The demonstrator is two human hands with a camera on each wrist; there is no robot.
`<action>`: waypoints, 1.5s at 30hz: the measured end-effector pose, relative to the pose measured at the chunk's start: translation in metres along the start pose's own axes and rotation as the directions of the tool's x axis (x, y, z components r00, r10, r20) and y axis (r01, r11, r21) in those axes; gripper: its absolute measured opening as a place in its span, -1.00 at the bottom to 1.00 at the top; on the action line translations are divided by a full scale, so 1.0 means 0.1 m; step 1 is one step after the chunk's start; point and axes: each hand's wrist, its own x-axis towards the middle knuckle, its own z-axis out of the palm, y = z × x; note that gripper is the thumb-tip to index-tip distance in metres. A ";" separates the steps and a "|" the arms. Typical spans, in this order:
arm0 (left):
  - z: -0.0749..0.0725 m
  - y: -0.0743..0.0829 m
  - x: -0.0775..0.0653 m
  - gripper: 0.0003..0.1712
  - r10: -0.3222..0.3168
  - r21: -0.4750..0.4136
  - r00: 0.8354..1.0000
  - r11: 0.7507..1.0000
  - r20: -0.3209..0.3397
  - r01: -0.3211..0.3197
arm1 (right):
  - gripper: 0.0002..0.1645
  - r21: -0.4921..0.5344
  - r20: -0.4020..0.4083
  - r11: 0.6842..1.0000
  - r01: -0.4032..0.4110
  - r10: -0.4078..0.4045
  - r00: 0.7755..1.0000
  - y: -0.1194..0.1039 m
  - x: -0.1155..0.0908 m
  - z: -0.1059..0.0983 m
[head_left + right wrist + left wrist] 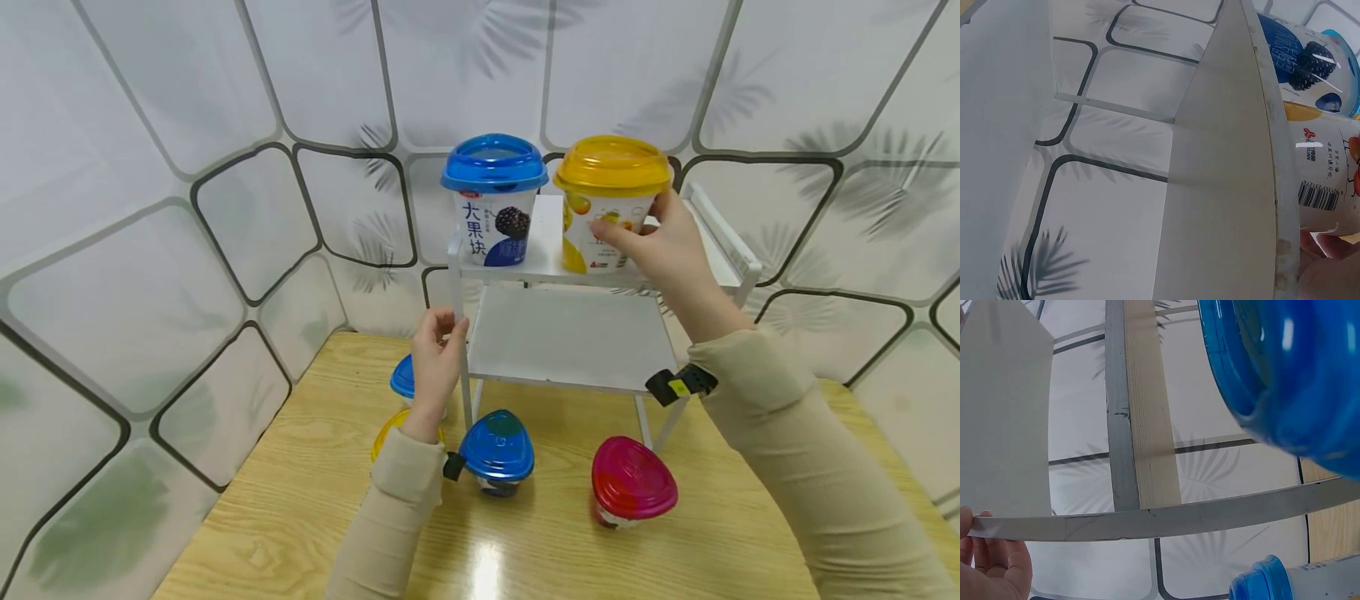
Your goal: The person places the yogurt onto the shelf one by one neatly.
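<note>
My right hand (671, 250) grips a white yogurt cup with a yellow lid (611, 200) at the front of the top shelf, thumb across its front. Just left of it, a blue-lidded yogurt cup (495, 204) with a blackberry picture stands upright on the same shelf. My left hand (438, 358) pinches the front left post of the white rack (459, 333) between thumb and fingers. In the left wrist view the fingers (1016, 565) wrap around that post. The right wrist view shows the yellow-lidded cup's barcode side (1322, 181) over the shelf's edge.
The rack's middle shelf (570, 333) is bare. On the wooden table (300, 483) stand a blue-lidded cup (498, 450) and a red-lidded cup (632, 479) in front of the rack. Another blue lid (402, 377) and a yellow lid (386, 433) show partly behind my left arm.
</note>
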 end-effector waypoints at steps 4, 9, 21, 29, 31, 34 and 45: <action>0.01 0.01 -0.01 -0.87 -0.013 0.000 1.000 1.000 -0.003 0.013 | -0.30 -0.004 0.010 1.000 0.007 -0.007 1.000 0.00 0.01 0.02; 0.01 0.02 -0.01 -0.87 -0.017 0.004 1.000 1.000 -0.008 0.017 | -0.29 -0.022 0.012 1.000 0.009 -0.009 1.000 0.00 0.02 0.02; 0.02 0.02 -0.01 -0.88 -0.010 -0.004 1.000 1.000 -0.007 0.010 | -0.27 -0.040 0.013 0.999 0.000 0.001 1.000 0.00 0.02 0.02; 0.02 0.01 -0.02 -0.88 -0.027 -0.011 1.000 1.000 0.002 0.027 | -0.17 -0.037 0.020 0.998 -0.048 0.049 0.999 0.03 -0.01 0.00; 0.02 0.01 -0.02 -0.88 -0.028 -0.011 1.000 1.000 0.004 0.028 | -0.13 -0.036 0.014 0.997 -0.065 0.065 0.998 0.04 -0.03 -0.02; 0.02 0.01 -0.02 -0.88 -0.024 -0.002 1.000 1.000 0.002 0.024 | -0.10 -0.032 0.005 0.996 -0.082 0.082 0.997 0.04 -0.07 -0.06; 0.00 0.03 -0.02 -0.87 -0.028 0.008 1.000 1.000 -0.010 0.028 | -0.06 -0.048 -0.002 0.994 -0.097 0.097 0.995 0.06 -0.25 -0.24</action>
